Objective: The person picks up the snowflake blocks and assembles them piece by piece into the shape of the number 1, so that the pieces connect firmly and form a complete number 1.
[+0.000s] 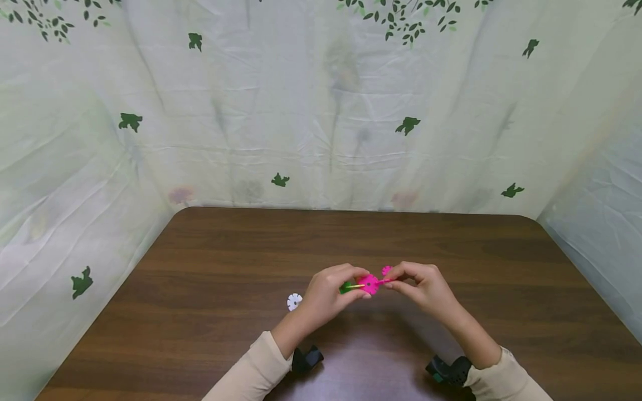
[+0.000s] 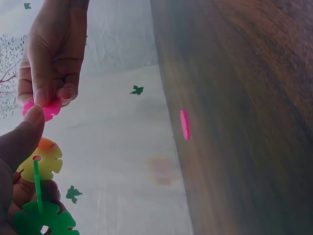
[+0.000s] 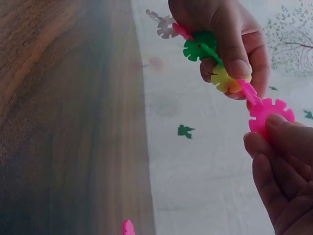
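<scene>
My left hand (image 1: 328, 289) grips a chain of notched plastic flower discs, its thumb on the yellow disc (image 3: 224, 80). Green discs (image 3: 193, 51) and white discs (image 3: 166, 28) trail behind that hand, with a pink one among them. A pink disc (image 1: 370, 284) joins the yellow one. At the chain's end, my right hand (image 1: 423, 287) pinches another pink disc (image 3: 266, 113) between thumb and fingers; it meets its pink neighbour edge to face. How deep their slots sit in each other cannot be made out.
A loose pink disc (image 2: 185, 124) is on the brown table (image 1: 225, 262), just beyond the hands. Dark wrist devices (image 1: 307, 359) sit under both cuffs. Pale cloth (image 1: 311, 111) with green leaf and bird prints surrounds the table's back and sides.
</scene>
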`<control>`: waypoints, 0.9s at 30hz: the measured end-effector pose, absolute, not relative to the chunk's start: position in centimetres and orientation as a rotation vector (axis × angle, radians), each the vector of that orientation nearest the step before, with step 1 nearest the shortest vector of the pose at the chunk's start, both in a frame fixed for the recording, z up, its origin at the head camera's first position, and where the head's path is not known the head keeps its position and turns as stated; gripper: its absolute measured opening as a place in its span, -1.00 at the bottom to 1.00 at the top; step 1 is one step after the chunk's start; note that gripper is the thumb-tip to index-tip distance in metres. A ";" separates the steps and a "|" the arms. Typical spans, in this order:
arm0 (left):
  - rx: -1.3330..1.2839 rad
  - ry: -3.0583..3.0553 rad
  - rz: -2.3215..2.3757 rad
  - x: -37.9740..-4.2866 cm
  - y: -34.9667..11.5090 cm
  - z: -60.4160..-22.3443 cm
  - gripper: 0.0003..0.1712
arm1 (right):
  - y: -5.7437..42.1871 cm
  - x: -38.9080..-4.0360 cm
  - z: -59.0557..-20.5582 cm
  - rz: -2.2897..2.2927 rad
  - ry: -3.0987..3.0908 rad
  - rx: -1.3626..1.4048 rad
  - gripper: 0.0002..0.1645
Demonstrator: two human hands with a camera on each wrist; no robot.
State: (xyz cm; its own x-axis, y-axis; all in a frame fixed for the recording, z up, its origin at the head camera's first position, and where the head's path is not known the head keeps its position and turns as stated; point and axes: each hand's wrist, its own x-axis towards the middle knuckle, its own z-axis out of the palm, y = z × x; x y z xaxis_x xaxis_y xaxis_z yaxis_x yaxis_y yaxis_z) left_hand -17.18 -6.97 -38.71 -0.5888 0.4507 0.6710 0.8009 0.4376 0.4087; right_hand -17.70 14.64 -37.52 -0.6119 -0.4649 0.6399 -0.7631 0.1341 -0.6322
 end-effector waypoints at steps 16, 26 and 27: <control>-1.071 -2.233 -1.007 -17.2 -7.1 -38.5 -0.64 | 13.8 -16.5 -36.1 1.436 -2.111 1.170 -0.71; -1.115 -2.241 -0.955 -17.3 -7.2 -38.3 -0.65 | 13.5 -16.3 -35.7 1.397 -2.131 1.195 -0.75; -1.111 -2.247 -0.963 -17.3 -7.2 -38.3 -0.65 | 13.5 -16.4 -35.8 1.401 -2.134 1.189 -0.74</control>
